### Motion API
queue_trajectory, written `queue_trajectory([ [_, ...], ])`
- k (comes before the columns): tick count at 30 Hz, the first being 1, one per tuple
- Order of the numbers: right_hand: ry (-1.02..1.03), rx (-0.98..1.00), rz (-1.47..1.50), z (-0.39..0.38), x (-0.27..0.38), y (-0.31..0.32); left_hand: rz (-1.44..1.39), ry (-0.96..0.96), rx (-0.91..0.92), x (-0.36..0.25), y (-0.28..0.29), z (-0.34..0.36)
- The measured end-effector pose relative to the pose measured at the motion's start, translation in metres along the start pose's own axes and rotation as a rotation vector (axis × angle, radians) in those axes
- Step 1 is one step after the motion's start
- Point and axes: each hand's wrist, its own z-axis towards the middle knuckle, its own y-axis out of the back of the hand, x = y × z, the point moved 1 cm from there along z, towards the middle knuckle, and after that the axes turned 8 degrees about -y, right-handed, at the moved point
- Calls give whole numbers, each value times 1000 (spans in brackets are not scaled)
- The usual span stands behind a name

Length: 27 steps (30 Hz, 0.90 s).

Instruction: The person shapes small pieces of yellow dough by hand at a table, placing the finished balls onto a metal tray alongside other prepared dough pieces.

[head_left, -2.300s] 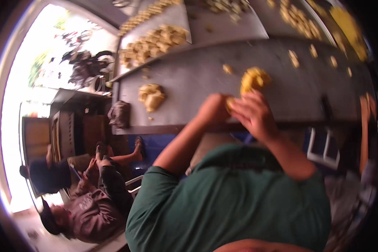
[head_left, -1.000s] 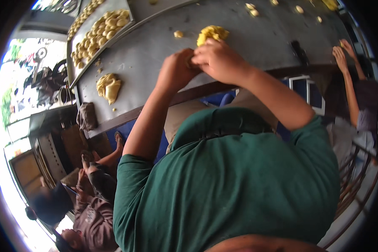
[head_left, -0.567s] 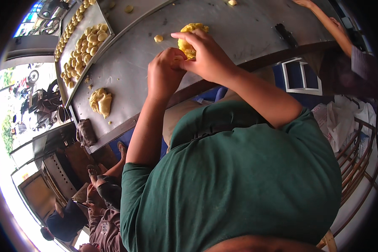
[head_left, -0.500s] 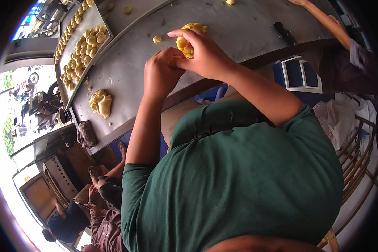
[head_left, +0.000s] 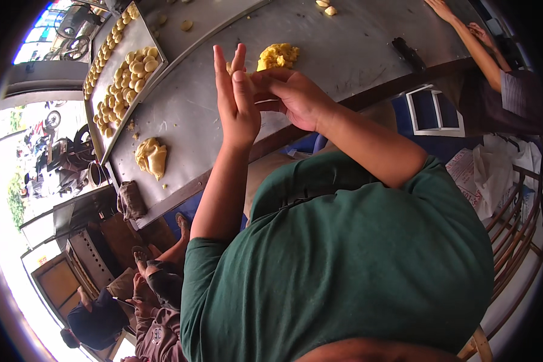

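Both hands meet over the near part of the metal table. My left hand (head_left: pixel 238 111) is upright, its visible fingers stretched out and spread. My right hand (head_left: pixel 301 99) reaches across to it, fingers bent and fingertips against the left thumb and palm. Whatever lies between the hands is hidden. Just beyond them sits a crumbly yellow mound of filling (head_left: pixel 279 56). A small pale piece shows partly behind the left fingers. Farther left on the table lies a smooth, pale yellow lump of dough (head_left: pixel 151 158).
A tray (head_left: pixel 161 64) at the left holds many round dough balls (head_left: pixel 127 78). A dark cloth (head_left: pixel 131 200) hangs at the table's left corner. A black object (head_left: pixel 408 54) lies at the right edge, near another person's arm (head_left: pixel 479 51). Two small pieces (head_left: pixel 326 7) lie at the far side.
My left hand has straightened its fingers upward and moved right. My right hand has drawn back from the yellow mound, which is now more fully visible. The whole view has shifted slightly.
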Motion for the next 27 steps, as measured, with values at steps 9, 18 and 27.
queue_trajectory([
  [9, 303, -35, -137, 5, -7, -5, -37, 54, -91, -3, -9, 9],
  [18, 504, -107, -590, 15, -19, 22, -362, 420, -162, 0, -6, 6],
  [27, 626, -314, -1042, 7, -29, 35, -442, 385, -116, 22, -2, -5],
])
